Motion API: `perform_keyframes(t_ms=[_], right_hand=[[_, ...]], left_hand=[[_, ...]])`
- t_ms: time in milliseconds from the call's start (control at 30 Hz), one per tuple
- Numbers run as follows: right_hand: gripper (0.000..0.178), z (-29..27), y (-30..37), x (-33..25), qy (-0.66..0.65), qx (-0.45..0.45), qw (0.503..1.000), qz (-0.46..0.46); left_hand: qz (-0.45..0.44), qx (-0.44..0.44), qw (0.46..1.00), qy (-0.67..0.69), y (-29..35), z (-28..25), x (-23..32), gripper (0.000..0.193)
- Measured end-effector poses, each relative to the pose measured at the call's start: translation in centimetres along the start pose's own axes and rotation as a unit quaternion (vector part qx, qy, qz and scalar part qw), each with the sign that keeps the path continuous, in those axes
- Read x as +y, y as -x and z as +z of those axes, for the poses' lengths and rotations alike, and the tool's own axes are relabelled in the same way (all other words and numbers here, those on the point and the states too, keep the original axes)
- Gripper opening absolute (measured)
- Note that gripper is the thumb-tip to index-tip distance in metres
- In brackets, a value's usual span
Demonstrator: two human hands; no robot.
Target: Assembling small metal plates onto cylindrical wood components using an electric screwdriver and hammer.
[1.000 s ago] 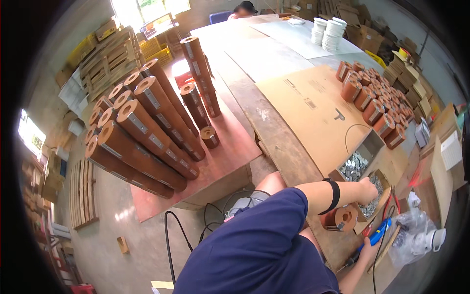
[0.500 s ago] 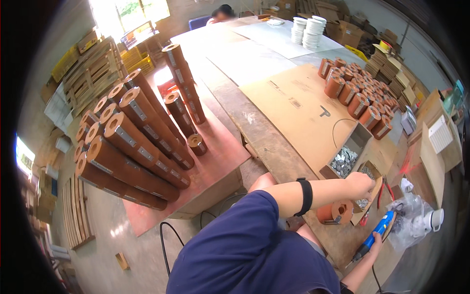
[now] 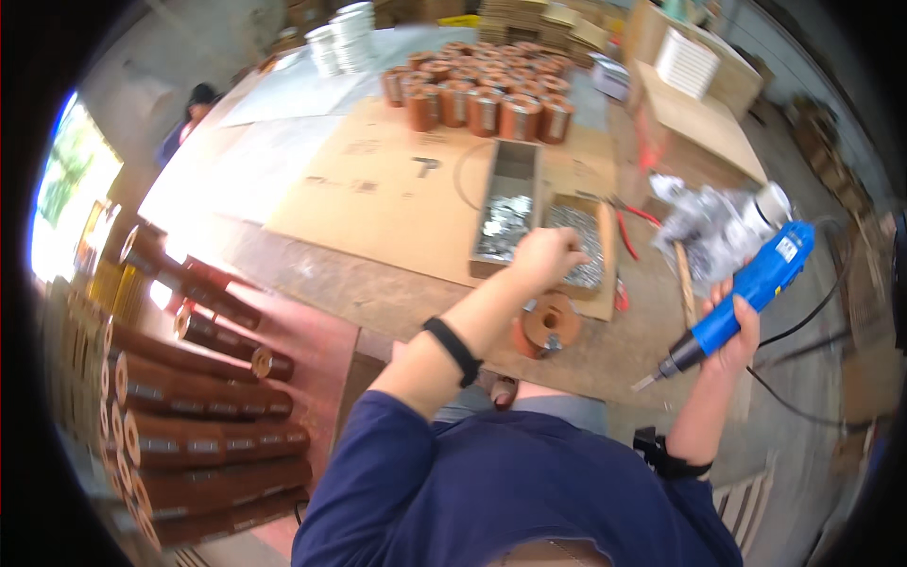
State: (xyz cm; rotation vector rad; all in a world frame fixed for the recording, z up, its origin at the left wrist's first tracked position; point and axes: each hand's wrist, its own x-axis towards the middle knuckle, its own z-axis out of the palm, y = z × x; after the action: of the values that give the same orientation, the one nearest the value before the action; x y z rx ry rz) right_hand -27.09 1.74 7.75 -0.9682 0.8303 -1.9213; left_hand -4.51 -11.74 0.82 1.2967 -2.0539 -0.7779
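My right hand is wrapped round a blue corded electric screwdriver, its bit angled down to the left over the table edge. With fingers pinched, my left hand hovers at the near side of a shallow tray of small metal screws; whatever it holds is too small to make out. Just below that hand stands a brown cylinder with a hole in its top, touched by neither hand. A long box left of the tray contains shiny metal pieces.
Red-handled pliers, a wooden-handled tool and a clear plastic bag lie to the right. Many brown cylinders stand at the back; taller stacks fill a low left platform. A person sits at the far left.
The view has swung to the right. My right hand has raised the screwdriver, which now shows fully. My left hand stays at the screw tray, its fingers pinched.
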Motion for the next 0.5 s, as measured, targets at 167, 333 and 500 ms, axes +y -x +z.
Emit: perform_keyframes(t_ms=[167, 333, 500], right_hand=[[0.060, 3.2, 0.3, -2.6, -0.150, -0.065, 0.985, -0.051], [0.055, 5.3, 1.2, -1.8, -0.141, -0.111, 0.978, -0.103], [0.055, 7.3, 2.0, -1.4, -0.144, -0.156, 0.970, -0.122]], left_hand=[[0.036, -0.063, 0.988, 0.139, 5.2, -3.6, 3.1, 0.022], [-0.037, -0.154, 0.921, 0.356, 9.8, -5.2, 4.6, 0.010], [-0.018, -0.111, 0.930, 0.349, 12.4, -4.2, 4.3, 0.012]])
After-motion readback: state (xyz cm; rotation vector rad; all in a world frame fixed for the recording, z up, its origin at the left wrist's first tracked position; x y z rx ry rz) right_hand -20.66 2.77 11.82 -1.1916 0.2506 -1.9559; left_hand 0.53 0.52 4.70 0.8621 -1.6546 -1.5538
